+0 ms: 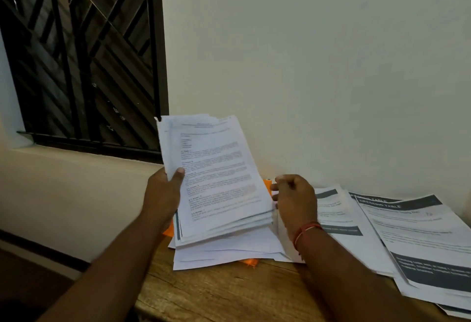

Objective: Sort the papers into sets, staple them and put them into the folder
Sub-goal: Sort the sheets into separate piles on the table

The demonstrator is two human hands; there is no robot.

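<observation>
My left hand [163,191] grips the left edge of a thick stack of printed papers [219,176], thumb on top, and holds it tilted up above the table. My right hand [293,199] is at the stack's right edge with its fingers curled; whether it pinches a sheet I cannot tell. Under the raised stack lie loose white sheets [229,250] on an orange folder [248,262], of which only corners show. Two piles of sheets headed "Dressing Table" [420,232] lie to the right. No stapler is in view.
The wooden table [216,293] stands against a pale wall, its left edge near my left forearm. A dark barred window [84,54] is at the upper left above a ledge. The floor lies below at the left.
</observation>
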